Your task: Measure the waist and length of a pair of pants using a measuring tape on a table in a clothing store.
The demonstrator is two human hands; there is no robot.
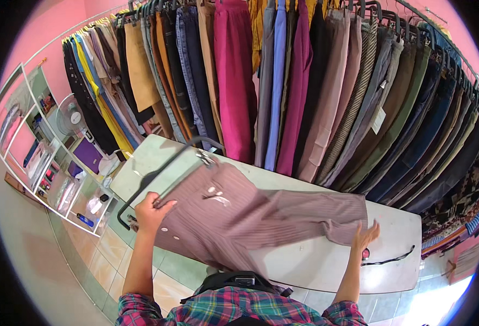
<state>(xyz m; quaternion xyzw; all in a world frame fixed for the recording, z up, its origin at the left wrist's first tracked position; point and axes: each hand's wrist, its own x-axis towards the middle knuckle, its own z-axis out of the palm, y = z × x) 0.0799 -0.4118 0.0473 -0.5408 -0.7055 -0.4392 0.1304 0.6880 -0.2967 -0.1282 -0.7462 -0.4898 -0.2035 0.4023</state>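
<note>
Mauve ribbed trousers (239, 208) hang by clips from a black clip hanger (158, 175) and lie partly across a white table (386, 228). My left hand (152, 212) grips the waistband edge beside the hanger's clip bar. At the leg hems, my right hand (364, 236) is raised with its fingers apart, near or touching the fabric; contact cannot be told. White buttons and a pale tie or cord show on the trousers' front. One leg drops over the table's near edge towards my body.
A long rail of hung trousers, with magenta trousers (235, 81) among them, runs behind the table. A black strap (388, 260) lies on the table's right end. To the left stand a white-framed shelf (66, 203) and a fan (70, 115).
</note>
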